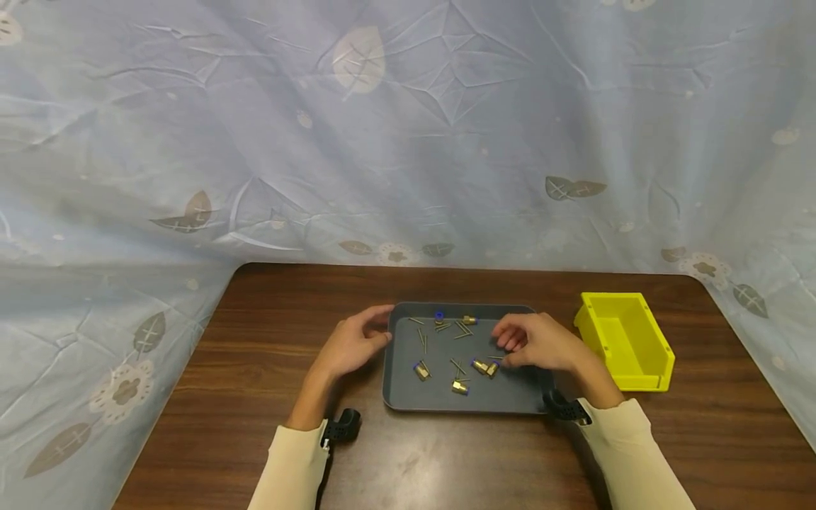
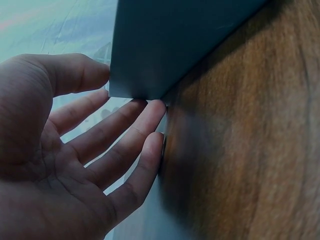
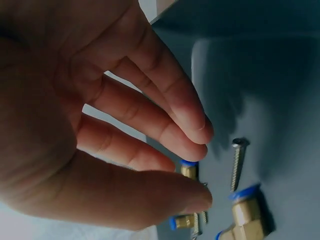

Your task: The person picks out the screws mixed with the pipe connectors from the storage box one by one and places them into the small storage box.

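Note:
A dark grey tray [image 1: 408, 397] holds several loose screws [image 1: 425, 343] and brass push-in fittings [image 1: 460, 387] with blue collars. My left hand [image 1: 353, 345] is at the tray's left side, thumb and fingertips touching its edge; in the left wrist view the fingers [image 2: 117, 150] look fairly straight. Over the tray's right part hovers my right hand [image 1: 542, 341], fingers bent loosely with nothing between them. Close to its thumb lies a single screw [image 3: 237, 162], beside a pair of brass fittings [image 3: 247, 220]. More fittings and screws are partly hidden behind the thumb in the right wrist view.
A yellow open bin [image 1: 625, 340] stands on the brown wooden table [image 1: 274, 312], right of the tray and just beyond my right forearm. Behind the table hangs a pale patterned cloth [image 1: 408, 142]. Each wrist wears a black strap-on device [image 1: 344, 425].

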`<action>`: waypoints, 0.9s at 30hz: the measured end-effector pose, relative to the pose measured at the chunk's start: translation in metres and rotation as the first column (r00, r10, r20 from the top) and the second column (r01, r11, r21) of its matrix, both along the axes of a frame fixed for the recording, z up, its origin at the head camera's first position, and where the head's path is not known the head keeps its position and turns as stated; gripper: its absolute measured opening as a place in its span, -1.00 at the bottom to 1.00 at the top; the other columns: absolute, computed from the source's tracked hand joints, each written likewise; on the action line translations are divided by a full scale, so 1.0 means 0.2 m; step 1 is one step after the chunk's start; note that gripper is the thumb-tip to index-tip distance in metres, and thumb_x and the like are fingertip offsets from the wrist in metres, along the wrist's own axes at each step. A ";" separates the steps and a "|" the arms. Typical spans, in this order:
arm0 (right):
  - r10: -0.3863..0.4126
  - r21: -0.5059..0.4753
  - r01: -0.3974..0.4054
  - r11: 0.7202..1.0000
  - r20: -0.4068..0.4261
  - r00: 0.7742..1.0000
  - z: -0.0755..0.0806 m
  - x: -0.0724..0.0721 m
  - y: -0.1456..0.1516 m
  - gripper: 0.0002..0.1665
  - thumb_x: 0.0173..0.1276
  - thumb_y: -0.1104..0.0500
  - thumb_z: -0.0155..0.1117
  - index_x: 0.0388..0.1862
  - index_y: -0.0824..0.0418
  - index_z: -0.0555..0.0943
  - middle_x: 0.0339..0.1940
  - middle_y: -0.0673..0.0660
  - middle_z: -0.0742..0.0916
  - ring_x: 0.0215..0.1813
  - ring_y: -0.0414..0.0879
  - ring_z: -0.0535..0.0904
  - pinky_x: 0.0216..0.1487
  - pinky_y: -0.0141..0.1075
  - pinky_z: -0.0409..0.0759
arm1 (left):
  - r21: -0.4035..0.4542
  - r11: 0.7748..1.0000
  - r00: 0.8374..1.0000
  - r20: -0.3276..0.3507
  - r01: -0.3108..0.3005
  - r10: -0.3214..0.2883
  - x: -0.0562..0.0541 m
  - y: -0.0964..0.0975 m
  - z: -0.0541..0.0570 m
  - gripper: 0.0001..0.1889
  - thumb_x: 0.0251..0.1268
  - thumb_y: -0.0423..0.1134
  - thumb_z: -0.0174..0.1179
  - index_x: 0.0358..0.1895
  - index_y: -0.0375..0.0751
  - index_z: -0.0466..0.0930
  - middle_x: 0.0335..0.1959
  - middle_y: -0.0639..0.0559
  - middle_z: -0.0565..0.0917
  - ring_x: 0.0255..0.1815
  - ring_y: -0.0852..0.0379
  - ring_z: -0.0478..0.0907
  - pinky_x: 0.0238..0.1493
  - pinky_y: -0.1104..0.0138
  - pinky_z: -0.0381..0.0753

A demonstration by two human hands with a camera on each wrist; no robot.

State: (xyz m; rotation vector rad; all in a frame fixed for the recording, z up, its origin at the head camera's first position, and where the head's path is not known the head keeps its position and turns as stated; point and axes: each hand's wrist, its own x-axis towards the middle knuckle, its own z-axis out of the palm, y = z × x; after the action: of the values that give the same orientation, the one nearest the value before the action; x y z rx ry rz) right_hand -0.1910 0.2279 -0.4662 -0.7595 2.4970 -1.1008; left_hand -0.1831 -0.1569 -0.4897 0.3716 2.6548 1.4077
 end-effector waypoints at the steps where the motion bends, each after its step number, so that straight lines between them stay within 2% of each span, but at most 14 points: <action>1: 0.003 0.008 -0.003 1.000 0.001 1.000 0.00 -0.01 0.00 -0.50 0.23 0.33 0.70 0.12 0.38 0.73 -0.11 0.13 0.81 -0.11 -0.02 0.72 0.00 -0.26 0.72 | -0.001 1.000 1.000 0.002 0.000 0.000 0.00 0.00 0.00 -0.43 0.48 -0.34 0.34 0.53 -0.22 0.59 0.28 -0.26 0.76 0.02 -0.04 0.81 0.13 -0.03 0.72; 11: -0.048 0.143 0.052 0.988 -0.036 0.998 -0.04 -0.05 -0.02 -0.61 0.14 0.51 0.59 -0.07 0.29 0.72 -0.31 0.00 0.72 -0.26 -0.18 0.62 -0.14 -0.30 0.67 | -0.002 1.000 1.000 0.010 -0.002 0.002 0.00 0.00 0.00 -0.42 0.48 -0.34 0.34 0.54 -0.19 0.59 0.29 -0.24 0.75 0.04 -0.05 0.81 0.15 -0.05 0.71; 19: -0.046 0.206 0.059 0.977 -0.066 0.997 -0.04 -0.05 -0.04 -0.74 0.20 0.45 0.61 -0.21 0.23 0.74 -0.42 -0.08 0.69 -0.32 -0.19 0.59 -0.21 -0.28 0.63 | 0.000 1.000 1.000 0.020 -0.004 0.004 0.00 -0.01 -0.02 -0.42 0.50 -0.34 0.33 0.55 -0.17 0.58 0.32 -0.23 0.74 0.10 -0.09 0.80 0.18 -0.05 0.70; 27: -0.052 0.252 0.073 0.965 -0.088 0.995 -0.04 -0.04 -0.06 -0.79 0.21 0.42 0.60 -0.36 0.16 0.75 -0.48 -0.12 0.69 -0.36 -0.18 0.55 -0.27 -0.26 0.57 | -0.001 1.000 1.000 0.012 0.003 -0.003 0.00 -0.01 -0.02 -0.42 0.51 -0.32 0.32 0.56 -0.18 0.57 0.32 -0.23 0.74 0.09 -0.09 0.79 0.17 -0.06 0.69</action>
State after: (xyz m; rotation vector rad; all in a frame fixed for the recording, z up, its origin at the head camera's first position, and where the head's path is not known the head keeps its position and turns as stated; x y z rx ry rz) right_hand -0.1995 0.2161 -0.4734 -0.6671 2.6782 -0.7589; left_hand -0.1837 -0.1595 -0.4942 0.3657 2.6436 1.4036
